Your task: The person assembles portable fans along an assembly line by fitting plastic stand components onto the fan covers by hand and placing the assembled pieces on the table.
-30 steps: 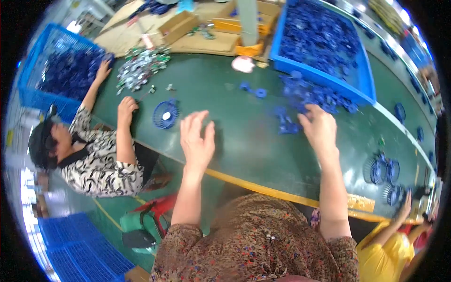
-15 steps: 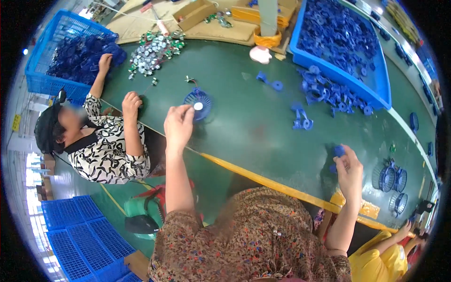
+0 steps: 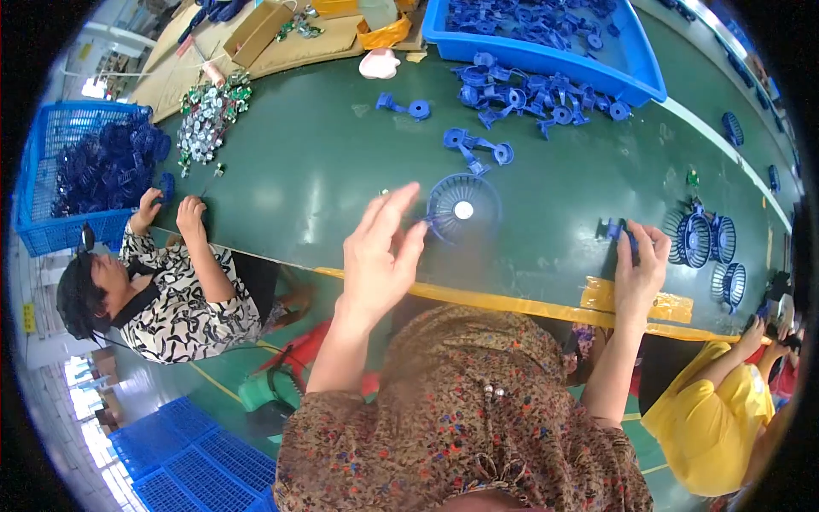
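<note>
A round blue fan guard (image 3: 444, 189) with thin ribs and a white centre lies on the green table in front of me. My left hand (image 3: 375, 256) is just left of it, fingers stretched apart and holding nothing; its fingertips reach the guard's left edge, and I cannot tell whether they touch. Farther right, my right hand (image 3: 641, 271) pinches a small blue plastic bracket (image 3: 616, 229) just above or on the table. The fingers hide part of that bracket. Beyond the guard lie a few loose blue brackets (image 3: 478, 152).
A blue tray (image 3: 546, 61) of brackets stands at the back, with a bracket heap (image 3: 529, 96) before it. Several finished-looking guards (image 3: 695, 239) lie at right. At left are a circuit-part pile (image 3: 209, 119), a blue crate (image 3: 38, 183) and a co-worker (image 3: 183, 299). Yellow tape (image 3: 529, 311) lines the edge.
The fan guard now lies farther right, closer to the loose brackets. My left hand has moved right too, and its fingers have spread. The whole view has shifted; my right hand keeps its bracket.
</note>
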Available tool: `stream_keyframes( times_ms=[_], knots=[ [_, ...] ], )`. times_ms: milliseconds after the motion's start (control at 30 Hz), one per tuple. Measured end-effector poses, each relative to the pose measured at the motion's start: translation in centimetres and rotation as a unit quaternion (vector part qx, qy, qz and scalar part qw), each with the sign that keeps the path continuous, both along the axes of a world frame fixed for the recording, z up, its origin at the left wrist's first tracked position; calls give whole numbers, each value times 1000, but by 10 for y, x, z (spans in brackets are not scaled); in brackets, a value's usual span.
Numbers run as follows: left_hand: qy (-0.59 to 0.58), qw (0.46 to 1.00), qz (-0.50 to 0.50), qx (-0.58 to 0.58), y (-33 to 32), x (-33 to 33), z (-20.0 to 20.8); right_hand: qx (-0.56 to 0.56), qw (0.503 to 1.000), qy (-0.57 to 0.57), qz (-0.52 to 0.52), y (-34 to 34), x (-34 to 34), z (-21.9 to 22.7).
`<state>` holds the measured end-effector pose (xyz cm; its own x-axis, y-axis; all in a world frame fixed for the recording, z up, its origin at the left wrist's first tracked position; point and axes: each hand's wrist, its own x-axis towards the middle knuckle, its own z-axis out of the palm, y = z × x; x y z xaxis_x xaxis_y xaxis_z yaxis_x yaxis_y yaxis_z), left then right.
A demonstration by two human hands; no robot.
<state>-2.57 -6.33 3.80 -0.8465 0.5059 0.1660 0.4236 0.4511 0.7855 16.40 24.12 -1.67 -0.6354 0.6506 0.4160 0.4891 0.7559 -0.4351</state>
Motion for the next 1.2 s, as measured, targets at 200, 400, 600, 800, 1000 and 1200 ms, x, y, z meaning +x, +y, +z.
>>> stream_keyframes(
  times_ms=[200, 400, 600, 800, 1000, 1200],
  knots=[
    [118, 980, -40, -155, -5, -4, -12, -73, 997, -6, -3, 5, 5, 9],
    [197, 962, 12, -188, 6, -2, -19, -116, 991, -58, 24, 6, 10, 15],
    [204, 959, -1, -196, 8, 7, -17, -148, 974, 5, 170, -57, -32, 42],
    [69, 993, -61, -76, 12, 11, -27, -116, 940, 61, 315, -104, -61, 37],
    [-67, 995, -44, -59, 9, 12, -35, -42, 948, -50, 313, -109, -67, 27],
    [-64, 991, -68, -94, 17, 8, -32, 5, 934, -158, 321, -109, -79, 31]
  ],
)
